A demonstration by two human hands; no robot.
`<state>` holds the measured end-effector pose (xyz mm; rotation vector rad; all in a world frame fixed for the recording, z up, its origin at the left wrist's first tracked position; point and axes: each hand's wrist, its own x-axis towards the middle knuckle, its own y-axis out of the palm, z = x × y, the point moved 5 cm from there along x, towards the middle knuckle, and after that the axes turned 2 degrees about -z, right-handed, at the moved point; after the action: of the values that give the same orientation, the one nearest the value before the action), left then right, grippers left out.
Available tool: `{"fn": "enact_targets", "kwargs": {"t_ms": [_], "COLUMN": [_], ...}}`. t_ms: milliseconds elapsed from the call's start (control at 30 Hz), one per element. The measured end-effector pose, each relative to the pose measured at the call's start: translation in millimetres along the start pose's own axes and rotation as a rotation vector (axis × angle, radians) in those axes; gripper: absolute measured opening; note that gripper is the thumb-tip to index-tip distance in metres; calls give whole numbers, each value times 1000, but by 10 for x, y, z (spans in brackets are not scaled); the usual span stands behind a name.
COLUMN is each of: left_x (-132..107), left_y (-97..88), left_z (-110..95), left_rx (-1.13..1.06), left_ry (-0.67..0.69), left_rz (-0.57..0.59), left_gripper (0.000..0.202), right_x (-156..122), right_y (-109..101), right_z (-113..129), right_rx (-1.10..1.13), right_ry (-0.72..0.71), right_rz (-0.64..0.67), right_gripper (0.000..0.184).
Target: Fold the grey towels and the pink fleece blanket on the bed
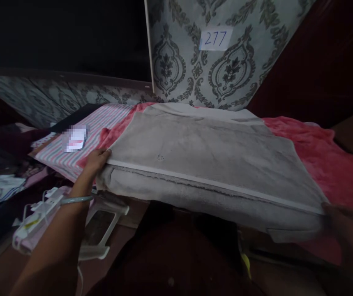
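Observation:
A grey towel [201, 160] lies folded across the near part of a surface, over a pink cloth [327, 160]. My left hand [96, 161] grips the towel's left corner, fingers curled on its upper fold. My right hand [345, 230] is dark and blurred at the lower right, closed on the towel's right corner. A bangle sits on my left wrist.
A striped cloth [102, 123] with a small card [76, 139] lies at the left. White plastic items [99, 234] and clutter lie below left. A patterned wall [194, 61] with a paper label reading 277 [215, 39] stands behind. A dark opening is at upper left.

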<state>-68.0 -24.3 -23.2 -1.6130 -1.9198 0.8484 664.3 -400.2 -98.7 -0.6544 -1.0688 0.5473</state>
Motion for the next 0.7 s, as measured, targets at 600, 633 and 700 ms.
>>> {"fn": "enact_targets", "kwargs": {"t_ms": [600,633,700], "left_x": [-908,-898,-866], "left_y": [983,1000,1001], "left_z": [-811,-804,-778], "left_rx": [351,358,372], "left_ry": [1158,1164,1174], "left_rz": [272,289,308], "left_gripper": [34,33,33], "right_x": [254,249,238], "right_y": [825,876,930], "right_z": [2643,2679,2693], "right_rx": [266,262,230], "right_ry": [-377,-391,-408], "right_rz": [212,256,316], "right_gripper": [22,23,26]}}
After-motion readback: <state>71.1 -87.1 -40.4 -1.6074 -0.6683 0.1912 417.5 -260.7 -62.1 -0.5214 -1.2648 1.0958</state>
